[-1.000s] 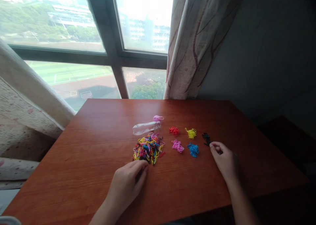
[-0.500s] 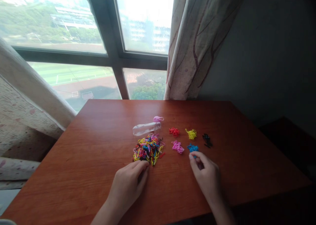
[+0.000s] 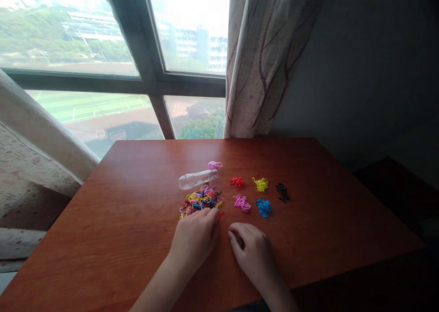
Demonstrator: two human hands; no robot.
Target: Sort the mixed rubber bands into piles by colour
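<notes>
From where I stand, I see two bare hands working above a brown wooden table (image 3: pixel 120 220). The left hand (image 3: pixel 197 232) is at the near edge of a mixed heap of coloured elastic bands (image 3: pixel 200 198) and covers part of it. Its fingers are bent together, but I cannot tell if they pinch a band. Just beside these fingers there is a single red band (image 3: pixel 220 215). The right hand (image 3: pixel 254 248) is near the left one, apart from it, with thumb and forefinger curled close to each other; whether something is between them, I cannot tell.

To the right of the heap there are five small piles, each of one colour: the red pile (image 3: pixel 237 182), the yellow pile (image 3: pixel 261 185) and the black pile (image 3: pixel 282 192) farther away, the pink pile (image 3: pixel 242 203) and the blue pile (image 3: pixel 264 208) nearer. Behind the heap a clear bottle (image 3: pixel 195 180) lies on its side, and a pink cap with a loop (image 3: pixel 212 165) is by its mouth.
</notes>
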